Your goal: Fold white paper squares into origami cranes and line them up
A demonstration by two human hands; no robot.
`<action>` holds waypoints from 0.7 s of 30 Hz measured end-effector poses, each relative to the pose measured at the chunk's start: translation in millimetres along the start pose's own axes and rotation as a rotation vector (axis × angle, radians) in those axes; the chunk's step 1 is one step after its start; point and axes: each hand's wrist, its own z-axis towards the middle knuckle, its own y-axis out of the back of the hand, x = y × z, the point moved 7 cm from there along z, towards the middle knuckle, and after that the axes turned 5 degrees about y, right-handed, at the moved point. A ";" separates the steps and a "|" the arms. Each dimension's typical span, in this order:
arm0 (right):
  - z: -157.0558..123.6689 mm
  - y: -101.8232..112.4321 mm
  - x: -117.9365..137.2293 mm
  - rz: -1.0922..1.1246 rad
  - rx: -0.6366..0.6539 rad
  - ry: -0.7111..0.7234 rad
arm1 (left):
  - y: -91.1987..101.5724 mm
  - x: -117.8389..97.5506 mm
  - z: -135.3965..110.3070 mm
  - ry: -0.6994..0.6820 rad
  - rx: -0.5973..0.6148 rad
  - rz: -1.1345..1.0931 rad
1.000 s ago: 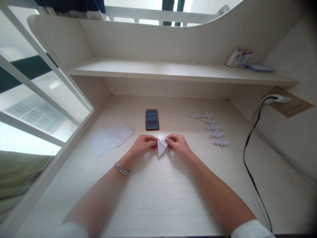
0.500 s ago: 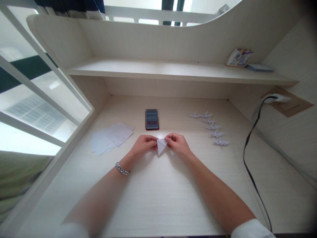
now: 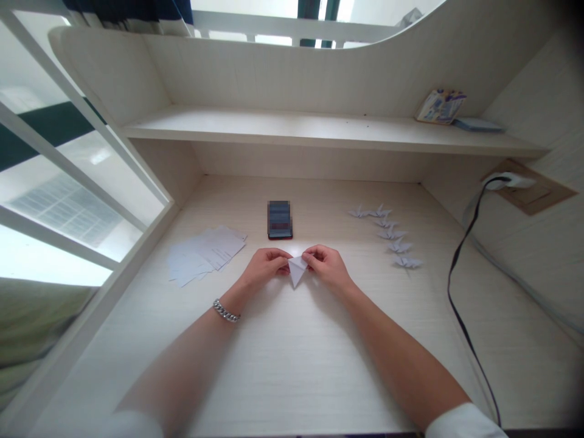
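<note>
The left hand (image 3: 270, 264) and right hand (image 3: 326, 264) each pinch an upper corner of one folded paper piece (image 3: 297, 271), between them and nearer than one smartphone (image 3: 280, 219). It should be light, thin and easily creased, best held by its edges. Apparently six origami cranes (image 3: 391, 235) lie rightward, overlapping sheets (image 3: 205, 252), uncountable, leftward

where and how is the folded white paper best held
The folded paper is probably best pinched at its two far corners, left hand from the left, right hand from the right. It looks roughly triangular, wide at the far edge and narrowing to a point toward the person, so that end offers more to grip.
</note>
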 end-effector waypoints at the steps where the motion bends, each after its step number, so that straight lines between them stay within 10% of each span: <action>1: -0.4 -0.3 1.5 -0.009 0.004 0.005 | -0.3 -0.3 -0.2 -0.007 -0.001 0.020; 12: -5.9 -19.7 0.8 0.131 0.148 -0.096 | 3.2 -7.6 -1.2 -0.089 -0.106 -0.007; 21: -8.8 -6.7 18.5 -0.117 -0.037 0.127 | -4.4 -5.3 -0.7 -0.136 -0.020 0.060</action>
